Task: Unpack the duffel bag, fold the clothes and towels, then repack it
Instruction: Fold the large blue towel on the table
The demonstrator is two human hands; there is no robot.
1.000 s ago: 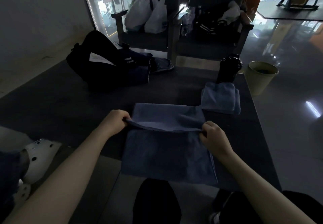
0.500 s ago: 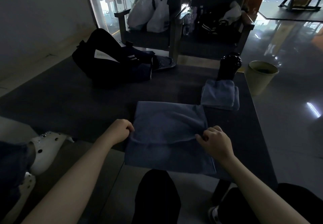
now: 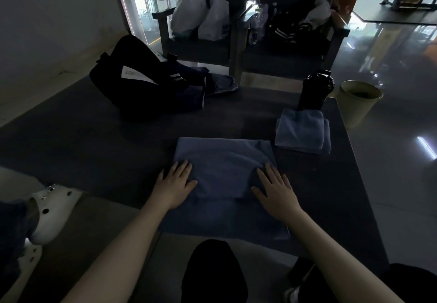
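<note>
A blue-grey towel (image 3: 224, 160) lies folded over on the dark table (image 3: 94, 141) in front of me. My left hand (image 3: 176, 184) lies flat on its left side, fingers spread. On the towel's right side rests my right hand (image 3: 275, 190), also flat. A second blue towel (image 3: 301, 131), folded small, sits to the right. The black duffel bag (image 3: 132, 82) lies at the table's far left, with dark clothes (image 3: 186, 85) spilling from it.
A black bottle (image 3: 315, 89) stands behind the folded towel. A pale bin (image 3: 357, 100) is on the floor past the table's right edge. Two chairs with white plastic bags (image 3: 203, 11) and dark items stand behind. A white clog (image 3: 50, 210) shows at left.
Both hands let go of the pinched towel edge after folding it toward me. They now lie flat on the towel.
</note>
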